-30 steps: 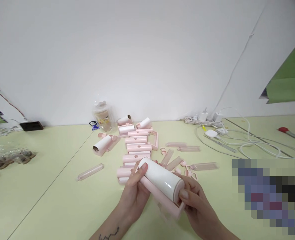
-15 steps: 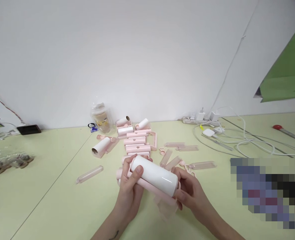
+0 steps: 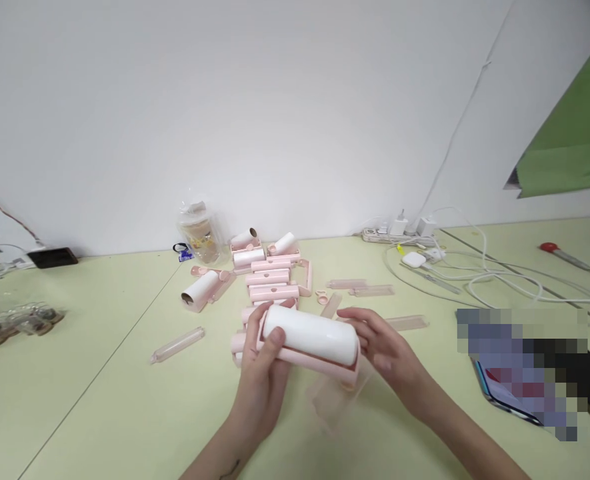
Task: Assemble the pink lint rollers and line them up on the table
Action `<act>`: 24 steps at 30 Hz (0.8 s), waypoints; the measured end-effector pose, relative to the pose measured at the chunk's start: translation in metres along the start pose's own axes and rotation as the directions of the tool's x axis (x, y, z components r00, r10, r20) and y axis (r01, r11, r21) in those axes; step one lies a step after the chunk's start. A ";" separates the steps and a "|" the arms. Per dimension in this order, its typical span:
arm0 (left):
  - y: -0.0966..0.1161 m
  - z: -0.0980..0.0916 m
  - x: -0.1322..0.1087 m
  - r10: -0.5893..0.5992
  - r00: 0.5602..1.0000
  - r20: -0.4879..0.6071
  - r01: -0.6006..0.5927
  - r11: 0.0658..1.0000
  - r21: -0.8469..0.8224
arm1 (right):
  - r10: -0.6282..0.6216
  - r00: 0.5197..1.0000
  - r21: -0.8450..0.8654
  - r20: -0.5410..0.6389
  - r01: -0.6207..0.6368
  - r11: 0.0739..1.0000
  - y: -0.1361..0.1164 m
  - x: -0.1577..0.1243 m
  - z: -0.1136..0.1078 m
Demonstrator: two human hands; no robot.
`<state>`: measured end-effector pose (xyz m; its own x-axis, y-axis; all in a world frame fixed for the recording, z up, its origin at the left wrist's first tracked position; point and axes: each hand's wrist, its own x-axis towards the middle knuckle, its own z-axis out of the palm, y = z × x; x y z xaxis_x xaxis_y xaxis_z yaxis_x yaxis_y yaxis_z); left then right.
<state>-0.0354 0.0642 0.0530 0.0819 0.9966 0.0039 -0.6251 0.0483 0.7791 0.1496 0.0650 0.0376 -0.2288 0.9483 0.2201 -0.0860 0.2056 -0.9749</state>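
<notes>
A lint roller [image 3: 311,337], a white paper roll sitting in a pink frame, is held just above the pale green table [image 3: 99,400]. My left hand [image 3: 265,373] grips its left end, thumb on the white roll. My right hand [image 3: 385,347] is at the right end with fingers spread, touching or just off the frame. A clear pinkish cover [image 3: 335,400] hangs blurred under the roller. Behind it lies a pile of pink roller frames [image 3: 269,287] and white rolls [image 3: 202,290].
Clear pink tubes [image 3: 177,345] lie scattered left and right of the pile. A plastic-wrapped jar [image 3: 198,233] stands by the wall. A power strip with chargers and white cables [image 3: 475,273] sits at right, a phone [image 3: 499,390] near right, a red-capped tool [image 3: 567,257] far right.
The roller has turned from slanted to nearly level and moved slightly up and away from me. My right hand has loosened from gripping the right end to spread fingers beside it.
</notes>
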 end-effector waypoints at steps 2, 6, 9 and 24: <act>0.004 -0.001 0.002 0.025 1.000 -0.007 -0.025 1.000 -0.008 | -0.059 0.998 -0.283 0.028 0.064 0.957 -0.004 0.001 -0.009; 0.010 -0.004 0.008 0.091 0.995 -0.044 -0.090 0.996 0.019 | 0.007 0.993 -0.826 0.115 0.092 0.556 -0.003 0.002 -0.009; 0.010 -0.005 0.009 0.095 0.994 -0.052 -0.094 0.995 0.027 | 0.136 0.983 -0.919 0.126 0.064 0.390 0.005 0.006 0.001; 0.001 -0.003 0.006 -0.055 0.994 -0.089 0.060 0.996 0.061 | 0.026 0.904 -0.669 -0.428 -0.336 0.663 0.006 0.022 -0.068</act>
<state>-0.0378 0.0709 0.0524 0.0463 0.9944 -0.0949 -0.5702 0.1043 0.8148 0.2104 0.1037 0.0342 0.2057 0.9657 0.1587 0.6686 -0.0202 -0.7434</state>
